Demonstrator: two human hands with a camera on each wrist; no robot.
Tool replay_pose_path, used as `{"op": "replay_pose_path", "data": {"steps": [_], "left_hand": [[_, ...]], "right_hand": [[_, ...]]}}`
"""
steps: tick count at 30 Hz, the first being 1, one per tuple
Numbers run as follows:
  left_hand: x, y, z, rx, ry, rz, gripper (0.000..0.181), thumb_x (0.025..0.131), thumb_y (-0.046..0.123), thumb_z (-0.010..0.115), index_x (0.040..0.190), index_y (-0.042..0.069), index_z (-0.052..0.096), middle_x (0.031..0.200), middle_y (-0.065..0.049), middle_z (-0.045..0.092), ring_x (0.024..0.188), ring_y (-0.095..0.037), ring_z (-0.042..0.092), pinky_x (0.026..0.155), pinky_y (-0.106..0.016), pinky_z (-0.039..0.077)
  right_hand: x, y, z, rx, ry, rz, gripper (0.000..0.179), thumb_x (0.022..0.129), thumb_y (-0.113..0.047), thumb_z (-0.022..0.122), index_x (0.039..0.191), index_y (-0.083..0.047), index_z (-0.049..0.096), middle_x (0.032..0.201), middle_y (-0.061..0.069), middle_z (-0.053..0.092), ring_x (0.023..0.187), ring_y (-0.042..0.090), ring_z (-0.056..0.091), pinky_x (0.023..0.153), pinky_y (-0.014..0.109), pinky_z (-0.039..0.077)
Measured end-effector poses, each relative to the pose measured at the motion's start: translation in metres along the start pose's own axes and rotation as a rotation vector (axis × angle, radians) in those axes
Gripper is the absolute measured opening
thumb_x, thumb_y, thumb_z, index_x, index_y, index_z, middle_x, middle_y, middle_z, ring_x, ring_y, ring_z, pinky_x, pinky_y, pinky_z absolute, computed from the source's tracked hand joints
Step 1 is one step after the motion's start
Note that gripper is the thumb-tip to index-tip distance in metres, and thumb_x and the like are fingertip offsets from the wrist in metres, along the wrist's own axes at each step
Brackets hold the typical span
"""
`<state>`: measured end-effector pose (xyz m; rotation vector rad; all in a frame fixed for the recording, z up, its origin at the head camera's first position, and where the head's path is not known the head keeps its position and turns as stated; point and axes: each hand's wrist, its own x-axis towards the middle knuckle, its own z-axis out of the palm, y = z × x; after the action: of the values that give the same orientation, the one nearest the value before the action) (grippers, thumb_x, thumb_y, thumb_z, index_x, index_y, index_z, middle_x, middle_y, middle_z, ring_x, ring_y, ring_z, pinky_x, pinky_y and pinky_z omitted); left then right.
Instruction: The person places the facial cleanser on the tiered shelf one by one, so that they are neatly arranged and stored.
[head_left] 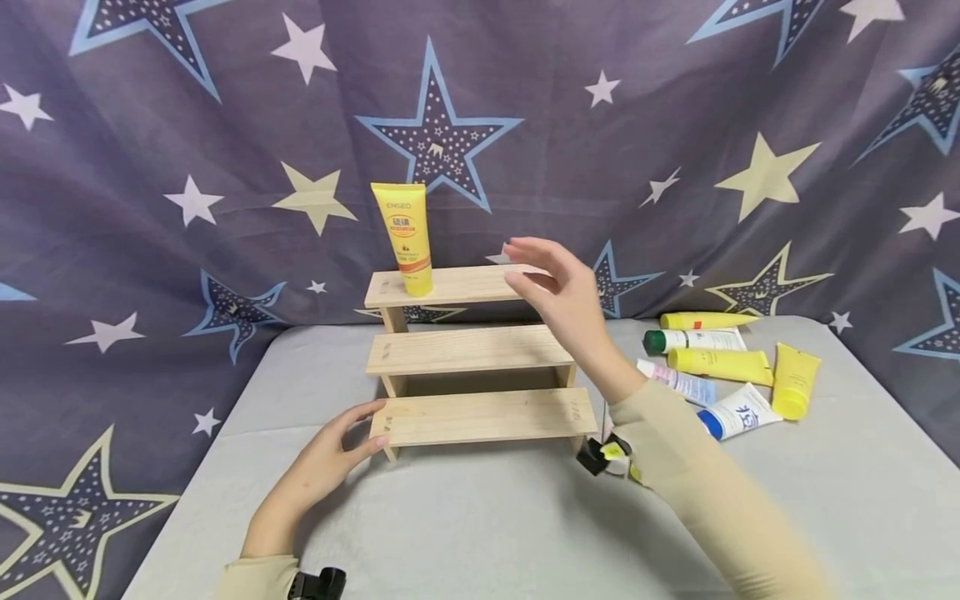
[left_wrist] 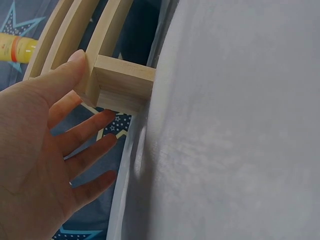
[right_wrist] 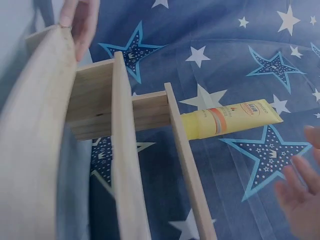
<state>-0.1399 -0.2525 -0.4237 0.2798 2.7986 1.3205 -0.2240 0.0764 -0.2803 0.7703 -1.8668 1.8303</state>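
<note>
A three-tier wooden shelf (head_left: 480, 418) stands on the grey cloth. On the left end of its top tier a yellow tube (head_left: 402, 237) stands upright on its cap. My left hand (head_left: 322, 462) grips the left end of the lowest tier between thumb and index finger; in the left wrist view the other fingers of that hand (left_wrist: 45, 155) are spread off the wood. Near the right end of the top tier, my right hand (head_left: 573, 312) is raised with gently bent fingers and nothing held. The right wrist view shows that hand (right_wrist: 302, 195) apart from the tube (right_wrist: 230, 120).
Several tubes lie at the right of the table: a yellow tube (head_left: 795, 381), a white tube with a blue cap (head_left: 742, 412), a white one with a green cap (head_left: 697, 340), a pink-and-blue one (head_left: 678, 382). A star-patterned curtain (head_left: 465, 75) hangs behind the shelf.
</note>
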Motion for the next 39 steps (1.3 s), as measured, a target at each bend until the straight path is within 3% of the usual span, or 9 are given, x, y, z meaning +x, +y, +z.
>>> {"op": "replay_pose_path", "data": {"steps": [7,16,23,29,39], "left_hand": [[0.001,-0.002,0.001,-0.008,-0.004,-0.001,0.063,0.094,0.041,0.066,0.147,0.013,0.047,0.148,-0.019,0.045,0.141,-0.042,0.032,0.113,-0.064,0.02],[0.002,-0.003,-0.001,0.007,0.0,0.019,0.062,0.095,0.04,0.066,0.147,0.012,0.047,0.147,-0.019,0.047,0.14,-0.042,0.033,0.114,-0.064,0.02],[0.001,-0.002,0.0,0.016,-0.001,0.011,0.063,0.095,0.041,0.065,0.147,0.012,0.047,0.147,-0.018,0.047,0.14,-0.041,0.033,0.114,-0.064,0.02],[0.0,-0.002,0.001,0.018,-0.001,-0.001,0.063,0.094,0.042,0.065,0.147,0.014,0.047,0.146,-0.019,0.047,0.14,-0.042,0.033,0.113,-0.064,0.02],[0.001,-0.002,0.0,0.029,-0.003,0.003,0.064,0.094,0.044,0.064,0.148,0.013,0.046,0.146,-0.018,0.048,0.14,-0.041,0.034,0.113,-0.063,0.021]], "right_hand": [[-0.029,-0.006,-0.032,0.04,0.084,-0.078,0.025,0.091,0.009,0.066,0.116,0.01,0.064,0.115,0.013,0.07,0.106,0.021,0.066,0.089,0.029,0.054],[-0.054,-0.01,-0.069,0.019,0.1,-0.11,0.023,0.091,0.011,0.064,0.113,0.011,0.065,0.112,0.009,0.071,0.106,0.018,0.066,0.092,0.025,0.052],[-0.08,-0.004,-0.1,-0.095,0.096,-0.016,0.024,0.091,0.009,0.064,0.116,0.011,0.064,0.114,0.006,0.071,0.106,0.014,0.065,0.094,0.022,0.05],[-0.098,0.007,-0.129,-0.169,0.147,0.078,0.025,0.091,0.009,0.064,0.116,0.011,0.064,0.113,0.003,0.071,0.105,0.012,0.065,0.091,0.019,0.05],[-0.124,0.026,-0.175,-0.394,0.156,0.227,0.026,0.093,0.002,0.066,0.119,0.0,0.067,0.114,-0.002,0.069,0.101,0.001,0.064,0.085,0.01,0.05]]}}
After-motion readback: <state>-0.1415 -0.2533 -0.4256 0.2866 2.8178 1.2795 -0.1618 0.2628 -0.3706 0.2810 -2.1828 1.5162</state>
